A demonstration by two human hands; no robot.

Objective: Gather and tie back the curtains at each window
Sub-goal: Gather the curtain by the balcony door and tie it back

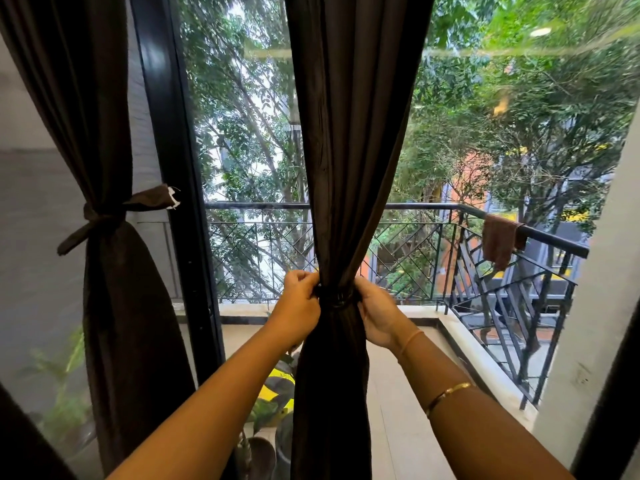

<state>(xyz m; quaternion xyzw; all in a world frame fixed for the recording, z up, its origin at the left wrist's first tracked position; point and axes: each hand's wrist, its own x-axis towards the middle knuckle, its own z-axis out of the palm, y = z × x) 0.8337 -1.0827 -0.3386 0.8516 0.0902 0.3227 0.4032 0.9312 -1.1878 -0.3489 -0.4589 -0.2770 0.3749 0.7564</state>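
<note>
A dark brown curtain (349, 133) hangs in the middle of the window, gathered tight at waist height by a dark tie-back band (334, 299). My left hand (299, 303) pinches the band's end at the curtain's left side. My right hand (375, 315) grips the band and gathered fabric on the right side. A second dark curtain (104, 140) at the left is bound by a knotted tie-back (104, 216) whose ends stick out sideways.
A black window frame post (180, 188) stands between the two curtains. Beyond the glass lie a balcony with a black metal railing (450, 237), a brown cloth (500, 242) draped over it, and potted plants (273, 403) low by the curtain.
</note>
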